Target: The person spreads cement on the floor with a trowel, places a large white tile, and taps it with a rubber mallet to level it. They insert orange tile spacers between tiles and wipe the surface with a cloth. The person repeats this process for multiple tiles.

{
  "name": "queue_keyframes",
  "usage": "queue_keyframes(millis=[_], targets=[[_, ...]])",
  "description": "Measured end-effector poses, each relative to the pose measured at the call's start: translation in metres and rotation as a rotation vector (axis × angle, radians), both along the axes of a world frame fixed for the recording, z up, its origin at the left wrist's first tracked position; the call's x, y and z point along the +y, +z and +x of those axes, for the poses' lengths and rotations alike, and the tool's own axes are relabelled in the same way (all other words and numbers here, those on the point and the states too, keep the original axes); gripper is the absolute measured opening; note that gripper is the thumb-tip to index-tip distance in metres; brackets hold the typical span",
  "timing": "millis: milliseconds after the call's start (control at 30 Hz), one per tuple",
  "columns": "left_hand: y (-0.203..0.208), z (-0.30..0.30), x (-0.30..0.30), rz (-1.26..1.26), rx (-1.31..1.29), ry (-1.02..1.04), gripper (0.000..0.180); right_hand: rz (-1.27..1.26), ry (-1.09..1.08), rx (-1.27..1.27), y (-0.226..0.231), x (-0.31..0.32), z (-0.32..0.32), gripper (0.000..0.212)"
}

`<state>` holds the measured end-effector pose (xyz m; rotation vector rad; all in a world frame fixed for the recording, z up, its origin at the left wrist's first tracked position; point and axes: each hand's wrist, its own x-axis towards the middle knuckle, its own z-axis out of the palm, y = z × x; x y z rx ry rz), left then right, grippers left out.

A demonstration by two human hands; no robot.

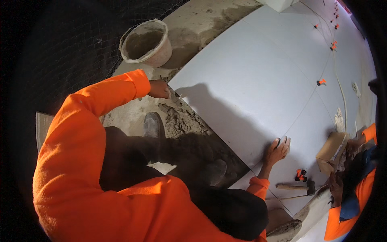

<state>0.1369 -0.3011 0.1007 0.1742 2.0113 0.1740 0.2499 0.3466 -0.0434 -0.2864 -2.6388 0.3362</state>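
My left hand (159,89) is at the far left corner of a large pale floor tile (242,76). Its fingers are closed, and what they may hold is too small to make out. Wet grey mortar (181,121) lies on the floor beside the tile's left edge. My right hand (276,152) rests on the tile surface near a joint line, fingers stretched out; a small dark patch shows between them. To its right lie several orange-and-black tile levelling clips (300,175) and a mallet (310,188) with a wooden handle.
A mortar-smeared bucket (155,50) stands at the far left. More orange levelling clips (321,82) stand along the joint. At right, a co-worker's hands (336,187) are at an open cardboard box (332,149). Pale gloves (339,121) lie behind it. Dark netting (84,52) covers the left.
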Motion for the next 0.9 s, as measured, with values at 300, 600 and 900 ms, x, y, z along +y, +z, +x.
queue_keyframes(millis=[300, 600, 900], targets=[[-0.11, 0.075, -0.024, -0.026, 0.567, 0.735, 0.055, -0.174, 0.057, -0.118, 0.015, 0.005, 0.024, 0.048], [-0.139, 0.037, -0.028, 0.057, 0.792, 0.81, 0.049, -1.32, -0.683, -0.597, 0.069, -0.061, 0.138, 0.037], [-0.152, 0.011, -0.056, 0.138, 0.597, 1.04, 0.085, -2.189, -0.915, 0.018, 0.054, -0.099, 0.157, 0.018]])
